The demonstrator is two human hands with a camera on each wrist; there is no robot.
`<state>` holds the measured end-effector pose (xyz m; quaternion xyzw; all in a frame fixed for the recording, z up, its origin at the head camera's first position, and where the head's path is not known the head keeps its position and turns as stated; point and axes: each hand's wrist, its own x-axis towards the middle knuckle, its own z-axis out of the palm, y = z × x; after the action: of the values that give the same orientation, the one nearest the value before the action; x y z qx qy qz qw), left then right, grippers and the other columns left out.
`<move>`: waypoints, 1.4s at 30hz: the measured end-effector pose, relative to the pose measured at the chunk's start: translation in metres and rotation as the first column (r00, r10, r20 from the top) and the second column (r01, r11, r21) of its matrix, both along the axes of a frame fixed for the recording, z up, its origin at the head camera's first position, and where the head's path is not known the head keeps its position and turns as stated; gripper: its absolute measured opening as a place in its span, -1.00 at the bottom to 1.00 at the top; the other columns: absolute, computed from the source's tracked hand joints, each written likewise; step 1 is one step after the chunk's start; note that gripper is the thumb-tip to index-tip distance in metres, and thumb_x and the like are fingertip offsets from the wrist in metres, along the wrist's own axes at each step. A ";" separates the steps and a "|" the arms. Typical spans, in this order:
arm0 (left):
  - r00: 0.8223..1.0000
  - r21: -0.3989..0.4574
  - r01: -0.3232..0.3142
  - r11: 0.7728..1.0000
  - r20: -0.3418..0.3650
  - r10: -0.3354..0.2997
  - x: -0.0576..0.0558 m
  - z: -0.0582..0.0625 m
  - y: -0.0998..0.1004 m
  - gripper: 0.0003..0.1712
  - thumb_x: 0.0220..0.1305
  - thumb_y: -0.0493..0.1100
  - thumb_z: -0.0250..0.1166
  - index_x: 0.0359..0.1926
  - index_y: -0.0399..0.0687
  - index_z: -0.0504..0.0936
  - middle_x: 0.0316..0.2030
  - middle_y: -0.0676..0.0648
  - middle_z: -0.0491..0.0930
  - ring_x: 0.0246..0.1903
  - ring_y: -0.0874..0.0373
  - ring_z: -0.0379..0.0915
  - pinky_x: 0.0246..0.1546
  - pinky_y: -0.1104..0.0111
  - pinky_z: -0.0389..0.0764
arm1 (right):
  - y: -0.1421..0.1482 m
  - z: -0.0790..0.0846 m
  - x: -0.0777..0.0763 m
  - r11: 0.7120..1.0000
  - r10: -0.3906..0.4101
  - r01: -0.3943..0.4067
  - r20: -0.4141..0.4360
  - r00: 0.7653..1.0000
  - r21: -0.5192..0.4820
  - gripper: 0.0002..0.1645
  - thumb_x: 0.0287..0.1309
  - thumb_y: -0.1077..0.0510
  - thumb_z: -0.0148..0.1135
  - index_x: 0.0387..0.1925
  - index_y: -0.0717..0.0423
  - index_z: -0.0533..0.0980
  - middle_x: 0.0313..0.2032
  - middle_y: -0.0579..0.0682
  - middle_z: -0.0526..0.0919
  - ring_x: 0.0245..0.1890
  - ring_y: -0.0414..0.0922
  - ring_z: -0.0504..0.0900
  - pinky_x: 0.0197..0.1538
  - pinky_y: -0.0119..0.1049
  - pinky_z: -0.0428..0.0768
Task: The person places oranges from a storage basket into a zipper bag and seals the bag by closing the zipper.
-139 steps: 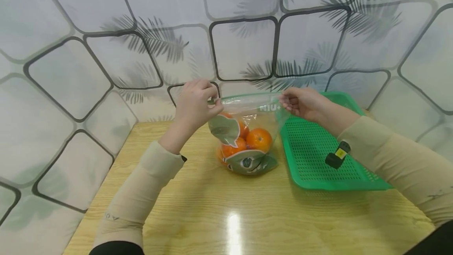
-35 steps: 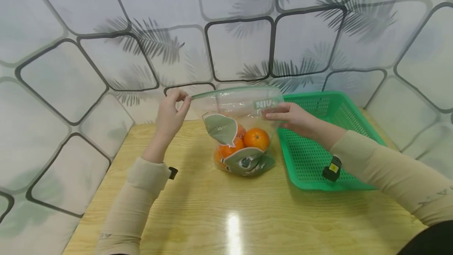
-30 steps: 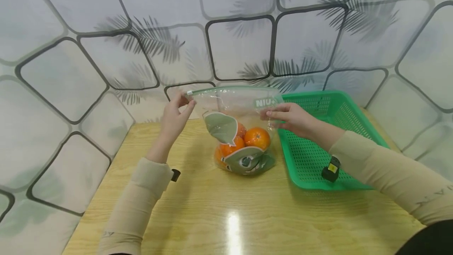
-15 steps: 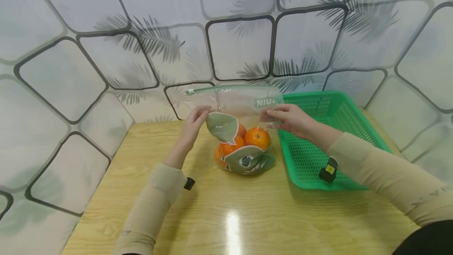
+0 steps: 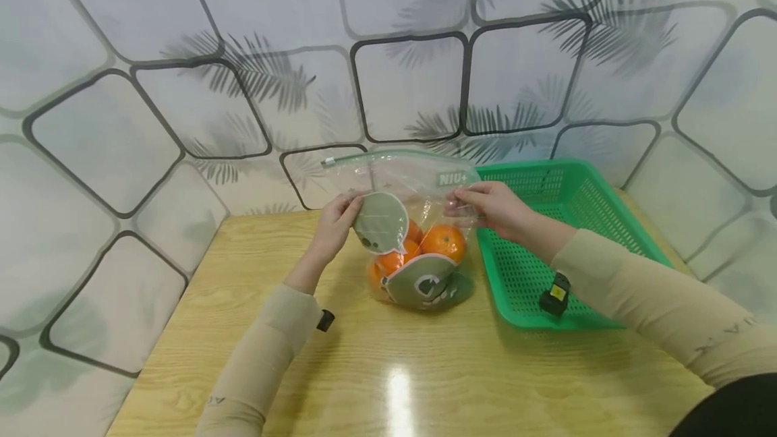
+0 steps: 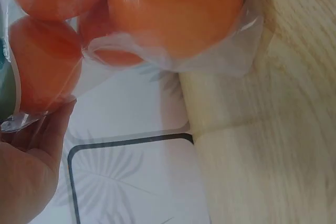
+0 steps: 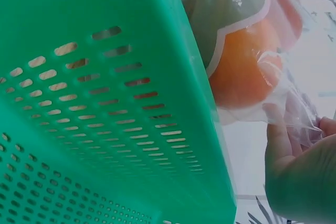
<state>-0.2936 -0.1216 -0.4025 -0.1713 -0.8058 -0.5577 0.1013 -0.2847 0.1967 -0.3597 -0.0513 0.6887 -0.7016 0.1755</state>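
Observation:
A clear zip bag (image 5: 419,204) with green cartoon print and NIU+ lettering stands upright on the table. Several oranges (image 5: 444,243) fill its lower part. Along the top runs a green zip, with a white slider (image 5: 328,161) at its left end. My left hand (image 5: 336,221) pinches the bag's left side below the zip, thumb in front and fingers behind. On the other side my right hand (image 5: 494,209) grips the clear film beneath the lettering. The right wrist view shows this hand (image 7: 299,166) with crumpled film between thumb and fingers, close by an orange (image 7: 247,72).
A green plastic basket (image 5: 500,299) with perforated walls stands to the right, close beside the bag and under my right forearm. The wooden table (image 5: 340,369) meets a patterned backdrop (image 5: 413,86) behind the bag.
My left hand slid from the top edge out to the left zip corner, let go there, then moved down to the bag's left side. My right hand came down from the top right corner.

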 end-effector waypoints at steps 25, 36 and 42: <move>0.956 -0.028 0.044 0.999 0.293 -0.034 0.010 0.001 -0.006 -0.49 0.64 -0.03 0.05 0.29 -0.37 0.50 -0.14 -0.17 0.68 -0.22 0.16 0.61 -0.12 0.37 0.68 | -0.002 -0.006 0.000 0.984 0.045 -0.046 0.015 0.999 0.171 -0.51 0.67 0.08 -0.05 0.24 0.46 0.45 -0.34 -0.20 0.73 -0.30 -0.31 0.73 -0.09 -0.39 0.76; 0.894 -0.133 0.211 0.968 0.427 -0.136 0.023 -0.013 0.001 0.59 0.12 -0.10 0.61 0.69 0.21 -0.54 0.62 -0.41 -0.04 0.59 -0.33 0.04 0.62 -0.20 0.07 | 0.005 -0.008 -0.001 0.916 0.090 -0.071 -0.029 0.996 0.396 -0.12 0.56 0.01 0.13 0.60 0.44 0.04 0.28 0.36 0.57 0.01 -0.08 0.75 0.13 -0.27 0.72; 0.903 -0.129 0.137 0.982 0.423 -0.071 0.022 -0.015 0.003 0.50 0.11 -0.16 0.61 0.69 0.10 -0.40 0.52 -0.41 0.18 0.54 -0.33 0.17 0.60 -0.19 0.14 | 0.002 -0.006 0.005 0.805 -0.011 0.165 -0.263 0.965 0.571 0.19 0.32 -0.03 0.43 0.63 0.32 -0.10 0.37 0.46 0.31 0.23 0.27 0.51 0.22 0.09 0.62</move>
<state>-0.2715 -0.1183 -0.4176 -0.0986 -0.8396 -0.5213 -0.1164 -0.2793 0.1991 -0.3659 -0.0491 0.8896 -0.4497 0.0627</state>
